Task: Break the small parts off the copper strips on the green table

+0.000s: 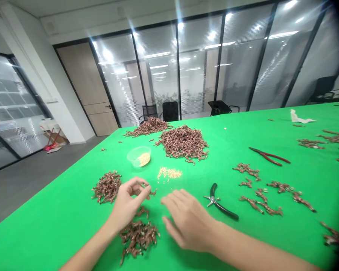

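My left hand is closed in a pinch on a small brown animal figurine, which sticks out past the thumb and fingertips. Close to its right, my right hand hovers over the cloth with thumb and bent fingers apart, and nothing shows between them. Below the left hand lies a loose pile of brown figurines. A denser heap of figurines sits to its left. Small yellowish pieces are scattered just beyond both hands. Black-handled cutting pliers lie open to the right of my right hand.
A clear bowl holds more yellowish pieces. Two large figurine heaps lie farther back on the green cloth. Red-handled pliers and several joined figurines are at right. A white scrap lies far right.
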A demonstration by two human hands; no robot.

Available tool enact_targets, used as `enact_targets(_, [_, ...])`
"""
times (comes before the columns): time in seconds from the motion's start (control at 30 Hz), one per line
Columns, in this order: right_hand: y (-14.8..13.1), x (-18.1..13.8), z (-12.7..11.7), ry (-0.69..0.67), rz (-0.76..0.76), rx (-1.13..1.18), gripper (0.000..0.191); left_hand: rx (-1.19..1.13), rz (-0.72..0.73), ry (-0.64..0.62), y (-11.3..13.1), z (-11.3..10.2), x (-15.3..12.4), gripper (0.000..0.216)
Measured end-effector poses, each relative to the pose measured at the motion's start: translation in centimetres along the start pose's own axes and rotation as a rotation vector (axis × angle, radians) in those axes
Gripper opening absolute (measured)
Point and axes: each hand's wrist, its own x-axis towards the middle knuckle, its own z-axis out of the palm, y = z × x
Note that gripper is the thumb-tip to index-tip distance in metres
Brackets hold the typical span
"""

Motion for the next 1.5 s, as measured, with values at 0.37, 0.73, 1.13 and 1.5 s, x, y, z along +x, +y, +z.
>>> enact_targets(0.37, [7.3, -5.4, -1.0, -0.137, 0.158, -0.064, 0.019, 0.099, -0.049, -0.104, 1.3, 3.5, 0.2, 0.030])
enact_targets(0.73, [5.8, -5.9, -0.4, -0.145, -0.039, -0.181, 0.017, 0.094, -0.077, -0.212, 1.4, 5.0, 1.5, 0.010])
enact_targets(1.13, [4.8, -6.2, -0.8, -0.047, 0.055, -0.032, 0.031, 0.216, 0.055, -0.308, 2.9, 5.0, -1.5, 0.014])
enact_targets(1.5, [3.9, -6.6, -1.8, -0.122, 0.139, 0.139, 0.028, 0.166, -0.012, -0.237, 1.6, 5.3, -1.6, 0.020])
